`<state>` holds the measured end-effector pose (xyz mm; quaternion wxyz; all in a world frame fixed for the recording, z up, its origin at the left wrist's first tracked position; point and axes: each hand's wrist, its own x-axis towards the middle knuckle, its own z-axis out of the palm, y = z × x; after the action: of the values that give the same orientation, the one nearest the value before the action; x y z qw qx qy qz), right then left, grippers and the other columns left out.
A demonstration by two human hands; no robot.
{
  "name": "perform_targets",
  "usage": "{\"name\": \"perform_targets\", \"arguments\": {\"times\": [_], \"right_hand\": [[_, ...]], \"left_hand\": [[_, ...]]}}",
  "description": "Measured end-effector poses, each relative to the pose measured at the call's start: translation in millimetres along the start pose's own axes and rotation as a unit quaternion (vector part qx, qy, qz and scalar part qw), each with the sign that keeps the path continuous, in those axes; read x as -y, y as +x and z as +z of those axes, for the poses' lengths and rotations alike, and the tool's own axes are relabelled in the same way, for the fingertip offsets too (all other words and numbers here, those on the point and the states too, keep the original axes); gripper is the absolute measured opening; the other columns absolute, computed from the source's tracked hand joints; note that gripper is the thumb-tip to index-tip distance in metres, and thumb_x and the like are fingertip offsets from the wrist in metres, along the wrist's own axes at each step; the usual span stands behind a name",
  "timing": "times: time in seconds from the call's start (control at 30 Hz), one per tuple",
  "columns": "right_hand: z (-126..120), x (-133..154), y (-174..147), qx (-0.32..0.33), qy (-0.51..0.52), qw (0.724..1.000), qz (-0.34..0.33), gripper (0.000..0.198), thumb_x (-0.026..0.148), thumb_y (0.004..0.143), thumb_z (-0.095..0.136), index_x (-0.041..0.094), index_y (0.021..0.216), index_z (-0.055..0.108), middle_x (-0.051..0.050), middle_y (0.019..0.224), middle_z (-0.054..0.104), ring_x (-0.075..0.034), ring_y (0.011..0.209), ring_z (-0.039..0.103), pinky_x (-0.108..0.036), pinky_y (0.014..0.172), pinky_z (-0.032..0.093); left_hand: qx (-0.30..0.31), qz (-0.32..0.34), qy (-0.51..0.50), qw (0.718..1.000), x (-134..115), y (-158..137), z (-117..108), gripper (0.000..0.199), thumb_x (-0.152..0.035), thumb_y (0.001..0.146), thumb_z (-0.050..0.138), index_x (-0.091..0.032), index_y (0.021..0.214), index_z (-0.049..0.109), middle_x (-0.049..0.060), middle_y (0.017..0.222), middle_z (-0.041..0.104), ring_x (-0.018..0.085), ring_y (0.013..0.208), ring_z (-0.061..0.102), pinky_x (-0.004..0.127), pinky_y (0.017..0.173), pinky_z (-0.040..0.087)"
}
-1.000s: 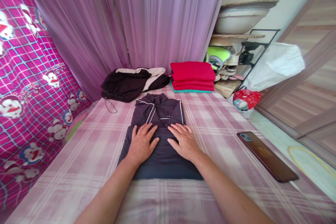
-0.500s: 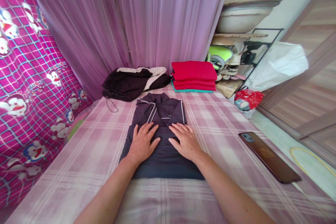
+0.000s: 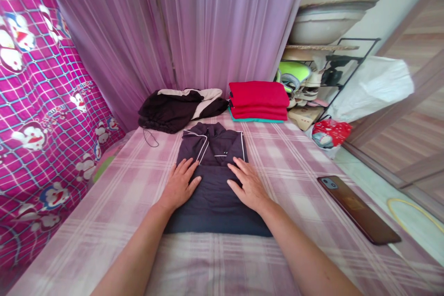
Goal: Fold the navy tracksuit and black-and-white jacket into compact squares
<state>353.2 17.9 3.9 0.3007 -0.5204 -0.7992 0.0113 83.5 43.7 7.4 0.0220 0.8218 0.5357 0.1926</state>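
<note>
A dark folded jacket (image 3: pixel 215 203) with white piping lies flat on the plaid bedspread (image 3: pixel 135 185), its collar at the far end and its lower part doubled up over the front. My left hand (image 3: pixel 181 184) rests on the left side of the fold, fingers spread. On the right side lies my right hand (image 3: pixel 248 186), palm down with its fingers apart. Neither hand grips the cloth. Behind the jacket sit a rumpled black and white garment (image 3: pixel 173 108) and a stack of folded red clothes (image 3: pixel 258 97) with a teal piece at the bottom.
A phone (image 3: pixel 359 210) with a white cable lies at the bed's right edge. Beyond that edge stands a shoe rack (image 3: pixel 360 60) carrying shoes and a large basin (image 3: pixel 322 25). Purple curtains (image 3: pixel 222 23) hang at the back, a pink patterned cloth (image 3: pixel 31 101) at the left.
My hands have slid apart over the folded jacket, the left one moving outward to its left edge and the right one slightly outward. The view has shifted a little.
</note>
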Motion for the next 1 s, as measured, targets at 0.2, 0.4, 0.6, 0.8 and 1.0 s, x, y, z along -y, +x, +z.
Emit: {"name": "perform_targets", "arguments": {"times": [0.2,0.4,0.6,0.8,1.0], "right_hand": [[-9,-33,-4,-0.089,0.04,0.995,0.035,0.023,0.032,0.092,0.049,0.023,0.094,0.071,-0.011,0.132,0.062,-0.026,0.124,0.056,-0.047,0.106,0.044],[-22,-54,-9,-0.07,0.043,0.995,0.06,0.029,0.034,0.093,0.047,0.024,0.09,0.074,-0.011,0.127,0.065,-0.025,0.118,0.06,-0.045,0.103,0.046],[-37,-54,-27,-0.011,-0.008,1.0,0.019,0.037,0.023,0.094,0.042,0.027,0.114,0.073,-0.008,0.133,0.063,-0.024,0.12,0.058,-0.046,0.102,0.047],[-49,-48,-44,0.008,-0.009,1.0,-0.026,0.034,0.023,0.094,0.046,0.029,0.111,0.075,-0.005,0.128,0.067,-0.025,0.12,0.057,-0.05,0.104,0.046],[-52,-39,-64,0.043,0.041,0.998,-0.024,0.032,0.033,0.096,0.047,0.026,0.111,0.074,-0.007,0.126,0.068,-0.026,0.124,0.057,-0.051,0.106,0.046]], "left_hand": [[-0.021,-0.003,-0.106,0.994,9,2,-6,0.053,-0.049,0.094,0.043,-0.025,0.141,0.051,0.009,0.149,0.049,0.025,0.139,0.043,0.05,0.116,0.034],[-0.061,-0.054,-0.229,0.97,47,-6,-18,0.044,-0.052,0.09,0.044,-0.021,0.109,0.069,0.01,0.136,0.062,0.023,0.126,0.057,0.045,0.112,0.041],[-0.005,-0.071,-0.283,0.956,77,-29,-27,0.055,-0.07,0.083,0.049,-0.026,0.102,0.075,0.006,0.124,0.071,0.024,0.117,0.064,0.049,0.111,0.043],[0.062,-0.066,-0.315,0.945,73,-46,-45,0.057,-0.073,0.079,0.054,-0.028,0.106,0.076,0.005,0.129,0.068,0.026,0.122,0.061,0.051,0.111,0.042],[0.113,-0.037,-0.287,0.95,66,-63,-60,0.051,-0.067,0.083,0.054,-0.029,0.11,0.074,0.007,0.135,0.064,0.026,0.129,0.055,0.049,0.111,0.042]]}}
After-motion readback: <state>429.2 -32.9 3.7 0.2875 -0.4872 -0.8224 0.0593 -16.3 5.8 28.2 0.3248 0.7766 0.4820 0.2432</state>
